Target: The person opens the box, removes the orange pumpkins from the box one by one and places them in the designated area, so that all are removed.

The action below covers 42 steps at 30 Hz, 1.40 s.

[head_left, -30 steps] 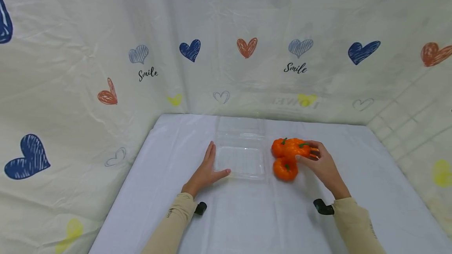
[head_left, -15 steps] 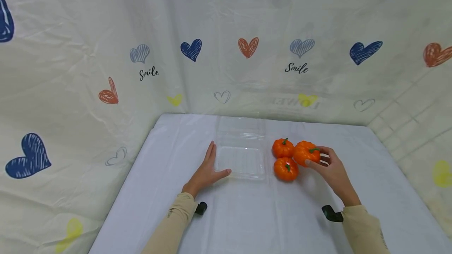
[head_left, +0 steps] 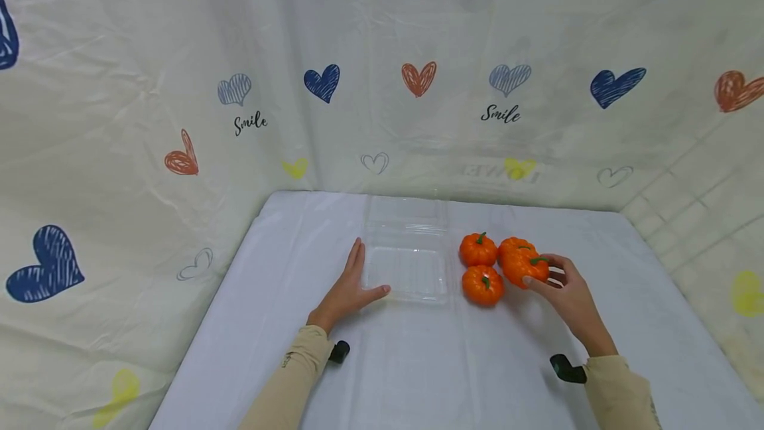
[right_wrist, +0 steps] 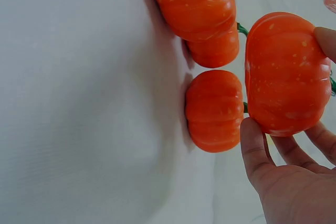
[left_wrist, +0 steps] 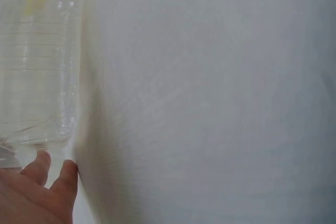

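My right hand (head_left: pixel 570 297) grips a small orange pumpkin (head_left: pixel 530 271) with a green stem, thumb on one side and fingers on the other. In the right wrist view this held pumpkin (right_wrist: pixel 286 72) is up off the white cloth, above the others. Three more small pumpkins sit close together on the cloth: one at the back left (head_left: pixel 475 251), one at the front (head_left: pixel 483 286), and one partly hidden behind the held pumpkin (head_left: pixel 513 244). My left hand (head_left: pixel 351 289) lies with fingers spread at the left front corner of a clear plastic clamshell box (head_left: pixel 406 297).
The clamshell's lid (head_left: pixel 406 214) is folded back toward the wall. A white cloth covers the table (head_left: pixel 412 370). Behind it hangs a pale curtain (head_left: pixel 453 144) printed with hearts.
My right hand has moved right and a little toward me with the pumpkin, away from the back left pumpkin. My left hand and the box have stayed in place.
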Motion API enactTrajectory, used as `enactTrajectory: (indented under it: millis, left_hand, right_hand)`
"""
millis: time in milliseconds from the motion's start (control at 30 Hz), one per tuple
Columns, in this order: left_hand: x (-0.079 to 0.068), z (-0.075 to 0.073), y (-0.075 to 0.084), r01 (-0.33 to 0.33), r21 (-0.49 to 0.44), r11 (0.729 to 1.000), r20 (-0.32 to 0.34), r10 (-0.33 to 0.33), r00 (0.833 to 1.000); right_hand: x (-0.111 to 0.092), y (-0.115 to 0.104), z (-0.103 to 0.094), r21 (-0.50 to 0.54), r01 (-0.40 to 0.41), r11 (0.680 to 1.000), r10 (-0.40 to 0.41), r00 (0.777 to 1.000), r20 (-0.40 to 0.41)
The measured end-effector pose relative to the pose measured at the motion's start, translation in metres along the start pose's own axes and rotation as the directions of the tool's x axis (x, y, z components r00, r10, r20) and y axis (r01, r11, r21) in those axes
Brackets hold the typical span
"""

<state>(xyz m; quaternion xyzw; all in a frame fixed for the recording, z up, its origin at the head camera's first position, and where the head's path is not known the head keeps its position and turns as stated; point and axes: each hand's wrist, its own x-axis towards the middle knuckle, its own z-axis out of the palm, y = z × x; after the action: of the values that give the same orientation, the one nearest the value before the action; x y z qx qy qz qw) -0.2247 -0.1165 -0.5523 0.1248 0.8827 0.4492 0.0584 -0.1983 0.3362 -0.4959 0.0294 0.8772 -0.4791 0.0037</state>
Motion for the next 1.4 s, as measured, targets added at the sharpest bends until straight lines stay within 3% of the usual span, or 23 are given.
enactTrajectory:
  millis: [233, 1000, 1400]
  left_hand:
    - [0.000, 0.000, 0.000, 0.010, 0.003, 1.000, 0.007, -0.010, 1.000]
    - [-0.002, -0.003, 0.003, 0.012, 0.016, 1.000, 0.015, -0.012, 1.000]
    - [-0.001, -0.003, 0.002, 0.009, 0.011, 1.000, 0.011, -0.009, 1.000]
  right_hand:
    - [-0.003, 0.004, 0.001, 0.012, -0.041, 0.999, 0.041, 0.999, 0.009]
    - [-0.012, 0.021, 0.003, 0.033, -0.021, 0.999, 0.020, 1.000, 0.016]
    - [-0.015, 0.027, 0.006, 0.006, -0.073, 0.997, 0.072, 0.996, 0.047]
